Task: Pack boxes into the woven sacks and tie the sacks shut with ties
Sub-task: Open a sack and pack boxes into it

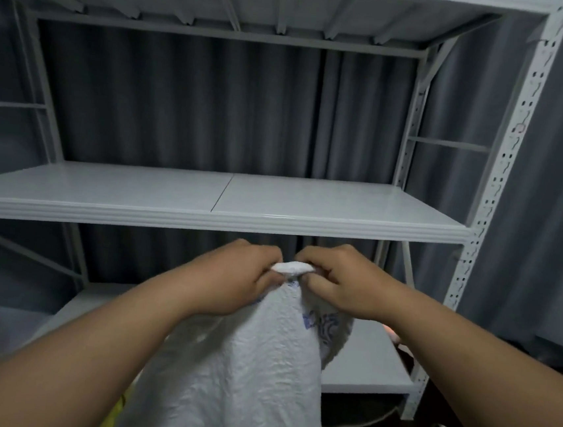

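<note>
A tall white metal shelving rack (pixel 226 204) with flat steel decks stands beyond the fingers, its middle deck just above them and a lower deck behind and below them. Grey pleated curtain fabric (pixel 181 100) hangs farther back, behind the rack. Below the fingers, a crumpled white woven plastic sack (pixel 233 374) with blue printing near its top rises toward them, narrowing to a bunched neck (pixel 292 268) that sits right between both sets of fingertips. The left hand (pixel 233 274) has its fingers curled in, pinching the neck from the left side; the right hand (pixel 342 281) pinches it from the right, thumb beneath and fingers over. A tie may be under the fingertips, but the blur there hides it. A bright yellow scrap (pixel 112 417) peeks out low, left of the sack.
</note>
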